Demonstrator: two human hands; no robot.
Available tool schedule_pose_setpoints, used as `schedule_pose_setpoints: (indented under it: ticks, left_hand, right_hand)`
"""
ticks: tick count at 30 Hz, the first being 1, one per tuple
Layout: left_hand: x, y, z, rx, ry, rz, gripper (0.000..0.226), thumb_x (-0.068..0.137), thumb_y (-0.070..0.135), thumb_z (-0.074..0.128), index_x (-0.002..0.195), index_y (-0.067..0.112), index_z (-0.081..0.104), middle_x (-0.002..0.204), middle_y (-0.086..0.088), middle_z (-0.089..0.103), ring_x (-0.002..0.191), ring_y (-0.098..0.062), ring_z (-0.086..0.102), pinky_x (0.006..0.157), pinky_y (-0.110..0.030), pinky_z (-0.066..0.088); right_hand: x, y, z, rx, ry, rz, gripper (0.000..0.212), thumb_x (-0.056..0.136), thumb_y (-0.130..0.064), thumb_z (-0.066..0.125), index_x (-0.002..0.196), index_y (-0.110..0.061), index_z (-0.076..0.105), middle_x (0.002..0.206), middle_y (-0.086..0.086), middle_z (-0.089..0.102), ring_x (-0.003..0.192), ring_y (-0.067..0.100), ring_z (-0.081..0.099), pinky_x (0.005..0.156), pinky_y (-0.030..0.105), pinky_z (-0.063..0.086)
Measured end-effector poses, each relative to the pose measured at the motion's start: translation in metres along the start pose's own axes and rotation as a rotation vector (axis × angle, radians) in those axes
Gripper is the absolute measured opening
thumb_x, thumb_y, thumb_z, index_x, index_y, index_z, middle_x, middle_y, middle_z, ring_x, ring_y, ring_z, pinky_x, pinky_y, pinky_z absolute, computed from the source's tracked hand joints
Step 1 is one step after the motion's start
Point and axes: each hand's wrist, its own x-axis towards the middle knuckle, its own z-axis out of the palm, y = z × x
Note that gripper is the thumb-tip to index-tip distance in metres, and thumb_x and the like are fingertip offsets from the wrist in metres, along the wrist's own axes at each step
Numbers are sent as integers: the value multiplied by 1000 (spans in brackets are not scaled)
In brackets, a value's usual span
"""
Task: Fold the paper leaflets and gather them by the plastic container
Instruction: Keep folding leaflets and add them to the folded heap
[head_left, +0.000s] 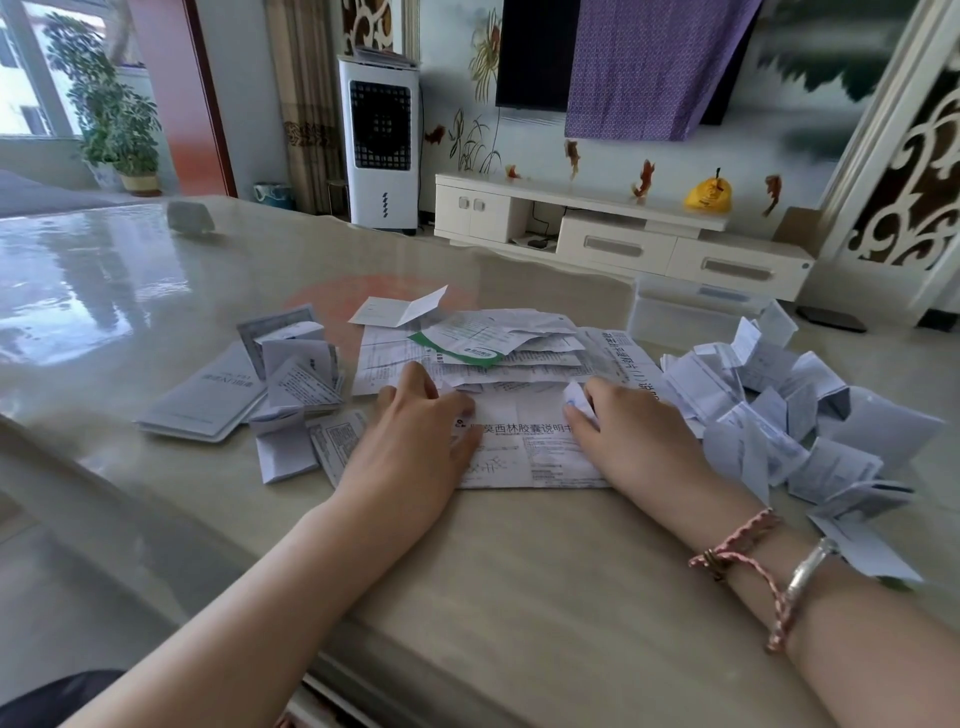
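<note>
Paper this thin is light, limp and slippery, so with your left hand (415, 415) flat on the printed leaflet (524, 441) before the plastic container (691, 312), your right hand (623, 421) pinching its corner, crease gently along edges.

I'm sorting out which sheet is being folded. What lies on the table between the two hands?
In the head view, the open leaflet with a printed heading spans the gap between left hand and right hand.
</note>
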Motion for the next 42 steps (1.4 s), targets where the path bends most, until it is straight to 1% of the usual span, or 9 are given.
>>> schedule_pose_setpoints:
  ticks: [5,8,14,21,25,31,34,37,42]
  left_hand:
    - [-1,2,1,38,-16,-10,33,96,41,48,127,30,55,114,4,24,116,-20,28,93,-33,38]
    - [-1,3,0,60,-17,29,30,96,38,48,124,31,54,119,4,24,115,-19,23,94,-34,39]
    - [0,2,-1,17,0,216,25,93,21,53,114,32,61,106,10,46,105,-14,43,86,-31,43]
    - [-9,2,-9,8,-96,282,35,86,57,53,115,39,59,112,18,45,110,-6,38,91,-30,43]
    - [-17,5,-12,31,-114,323,53,77,75,48,117,42,57,114,22,43,112,-1,35,90,-26,42]
    - [-13,2,-11,-11,-89,341,39,81,63,54,111,39,60,109,21,49,107,-2,40,88,-30,45]
    - [-9,0,-11,-74,-71,330,22,88,47,56,105,36,63,105,19,57,101,-6,48,85,-33,47]
    - [-7,1,-12,-148,-9,278,14,92,33,54,90,25,65,84,12,63,79,-8,55,72,-36,50]
    - [-7,7,-18,-354,0,126,10,89,29,62,81,35,63,65,6,62,59,-2,53,56,-16,40]
  right_hand:
    - [-2,-4,1,-182,71,-22,28,99,-39,37,107,-13,39,93,4,63,91,27,60,74,35,32]
    - [-4,-4,-3,-196,124,-75,38,94,-37,47,121,-12,37,114,6,54,106,25,50,82,36,36]
    - [-18,-10,-18,210,-88,-280,23,83,-37,65,94,-27,48,100,-10,47,100,11,43,89,31,37]
    - [-24,0,-35,348,-318,-374,34,82,-43,70,110,-27,59,108,-15,51,104,-4,48,92,15,39]
    - [-24,0,-39,244,-275,-425,32,85,-39,66,114,-29,59,108,-15,56,101,-1,52,89,23,44]
    - [-26,-1,-38,192,-241,-427,29,87,-20,55,115,-27,59,110,-13,63,101,4,58,85,29,49]
    - [-24,0,-42,271,-208,-339,23,89,-15,53,104,-26,66,96,-10,69,86,3,61,79,24,47]
    - [-22,2,-43,390,-162,-248,16,89,-14,55,90,-24,67,74,-7,64,59,1,53,58,15,37]
    - [-13,9,-39,608,-116,-66,15,83,-11,65,78,-24,68,74,-13,65,68,-7,57,65,6,40]
